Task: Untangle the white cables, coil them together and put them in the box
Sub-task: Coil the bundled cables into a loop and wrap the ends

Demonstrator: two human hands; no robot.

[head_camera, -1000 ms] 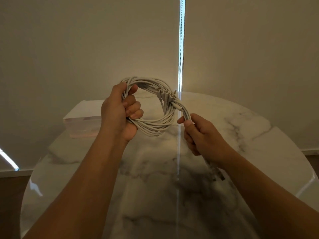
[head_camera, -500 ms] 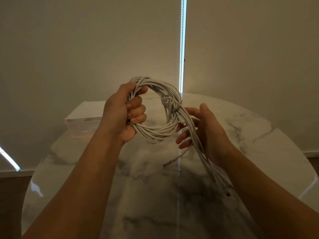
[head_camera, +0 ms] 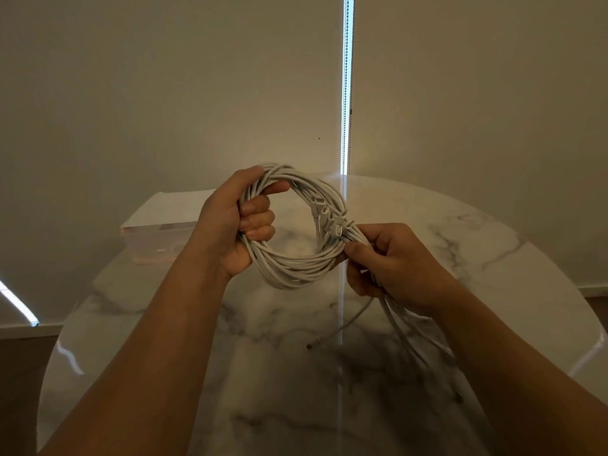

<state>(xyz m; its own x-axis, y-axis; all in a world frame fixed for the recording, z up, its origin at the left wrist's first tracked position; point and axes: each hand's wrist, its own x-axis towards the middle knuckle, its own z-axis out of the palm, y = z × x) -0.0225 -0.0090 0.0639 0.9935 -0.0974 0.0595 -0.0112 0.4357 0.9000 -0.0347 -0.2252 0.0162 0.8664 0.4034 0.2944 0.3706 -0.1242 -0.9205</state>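
White cables wound into one round coil, held in the air above the table, over its far middle part and not touching it. Left hand grips the coil's left side: fingers curled through the ring, thumb over the top strands, fist closed round the bundle. Right hand grips the opposite side of the coil, thumb and fingers pinching the strands where they leave the ring. Several white plugs sit bunched together on the coil just above the right hand's thumb. Loose cable ends hang from under the right hand towards the near right part of the table; whether they rest on the surface cannot be told, since the forearm hides part of them. One single end trails out to the table's middle, its tip dark. Table top is round, white marble with grey veins, glossy. Box stands at the table's far left edge, translucent walls, pale lid on top, well apart from the coil. A bright vertical strip of light runs down the wall behind the table.
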